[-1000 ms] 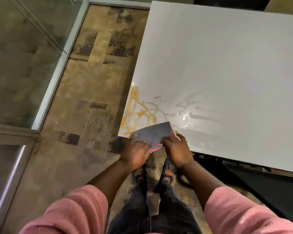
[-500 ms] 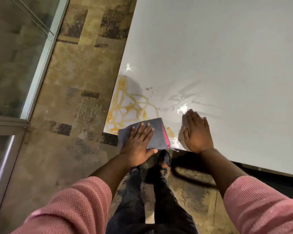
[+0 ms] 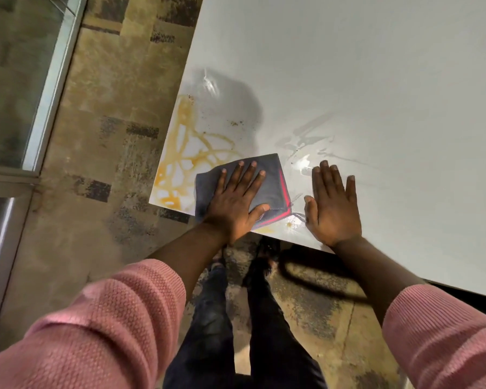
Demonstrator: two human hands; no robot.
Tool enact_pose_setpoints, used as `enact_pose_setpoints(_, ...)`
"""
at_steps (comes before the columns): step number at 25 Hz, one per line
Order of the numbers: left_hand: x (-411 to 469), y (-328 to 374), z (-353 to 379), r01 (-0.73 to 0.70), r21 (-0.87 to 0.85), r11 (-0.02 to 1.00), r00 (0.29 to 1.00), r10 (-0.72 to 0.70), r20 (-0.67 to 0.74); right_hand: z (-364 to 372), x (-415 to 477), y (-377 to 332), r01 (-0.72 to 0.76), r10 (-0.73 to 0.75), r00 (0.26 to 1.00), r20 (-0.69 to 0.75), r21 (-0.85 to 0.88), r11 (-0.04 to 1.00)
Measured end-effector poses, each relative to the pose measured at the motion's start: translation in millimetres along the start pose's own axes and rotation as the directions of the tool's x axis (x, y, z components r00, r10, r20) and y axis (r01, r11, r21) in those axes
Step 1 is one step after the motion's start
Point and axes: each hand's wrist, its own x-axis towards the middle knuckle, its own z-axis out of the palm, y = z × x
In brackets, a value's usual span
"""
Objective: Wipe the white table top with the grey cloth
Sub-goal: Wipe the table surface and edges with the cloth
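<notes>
The white table top (image 3: pixel 348 80) fills the upper right. An orange-yellow stain (image 3: pixel 185 153) of looping streaks covers its near left corner, with dark specks just beyond it. The folded grey cloth (image 3: pixel 271 175), edged in pink, lies on that corner beside the stain. My left hand (image 3: pixel 236 203) presses flat on the cloth, fingers spread and thumb hooked at its near edge. My right hand (image 3: pixel 331 209) rests flat on the bare table just right of the cloth, palm down, holding nothing. Wet smears (image 3: pixel 306 138) glisten beyond my right hand.
A mottled tan and dark floor (image 3: pixel 101 164) lies left of and below the table. A glass wall with a metal frame (image 3: pixel 54 80) runs along the far left. My legs and feet (image 3: pixel 236 276) stand at the table's near edge.
Both hands held the cloth at the table corner a second ago. My left hand has since laid it flat and pressed on it, while my right hand let go and settled on the table.
</notes>
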Motion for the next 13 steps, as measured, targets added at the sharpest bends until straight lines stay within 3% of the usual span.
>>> enact_pose_setpoints(7, -30.3, 25.3, 6.2, 0.008, 0.028, 1.0, 0.994, -0.005, -0.106, 2.1, 0.0, -0.4, 0.013, -0.012, 0.999, -0.047, 0.026, 1.0)
enact_pose_setpoints(13, -38.4, 68.6, 12.2, 0.21, -0.019, 0.978, 0.977, -0.21, -0.022, -3.5, -2.1, -1.2, 0.016, -0.013, 0.998, -0.056, 0.057, 0.998)
